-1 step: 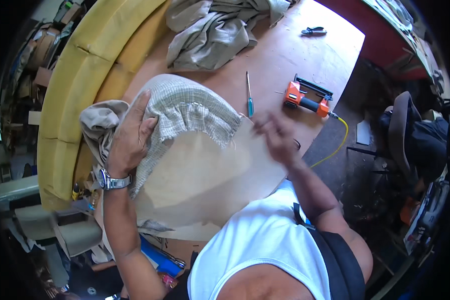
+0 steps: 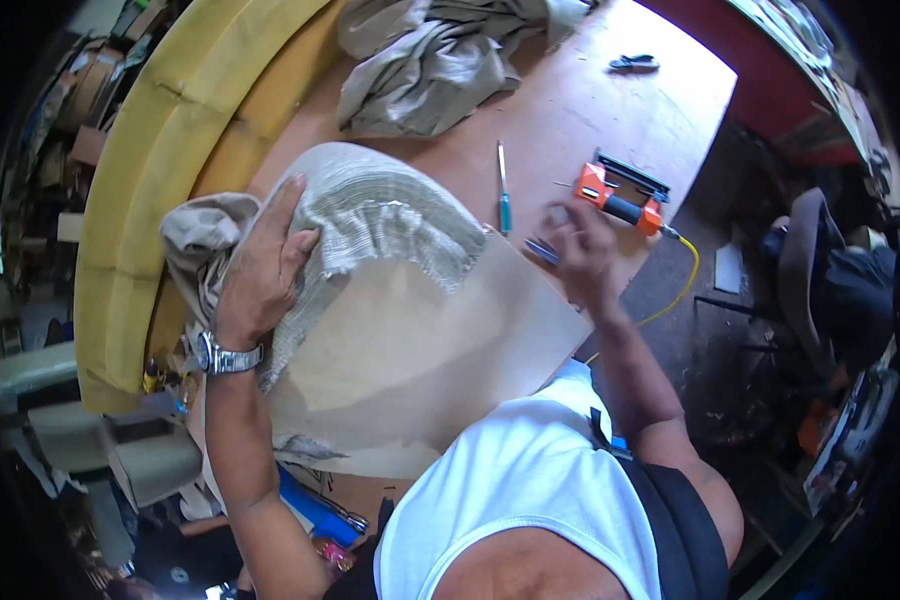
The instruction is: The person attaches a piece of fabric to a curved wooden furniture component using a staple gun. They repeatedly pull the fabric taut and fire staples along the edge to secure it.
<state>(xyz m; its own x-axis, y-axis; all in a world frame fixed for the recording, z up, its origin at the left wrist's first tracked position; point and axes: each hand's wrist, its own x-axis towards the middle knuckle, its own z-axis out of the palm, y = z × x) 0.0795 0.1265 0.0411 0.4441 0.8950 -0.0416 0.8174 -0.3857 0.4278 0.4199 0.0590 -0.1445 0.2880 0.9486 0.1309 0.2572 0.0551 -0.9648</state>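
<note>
Checked woven fabric (image 2: 395, 185): between hands. Left hand (image 2: 255, 290): open, resting on it. Right hand (image 2: 584, 252): blurred, at dark tool (image 2: 541, 250); cannot tell grip.

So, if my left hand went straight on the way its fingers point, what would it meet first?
Probably the upper edge of the woven fabric, just ahead of your left hand; depth there is hard to judge.

The right hand (image 2: 582, 245) is a blur near the right edge of the tabletop (image 2: 620, 125); I can't tell what the dark object (image 2: 542, 250) beside it is, nor whether it's gripped. The palm of the left hand (image 2: 260, 275) is hidden against the woven fabric (image 2: 395, 190). At the far edge, crumpled cloth (image 2: 425, 75) runs out of view.
</note>
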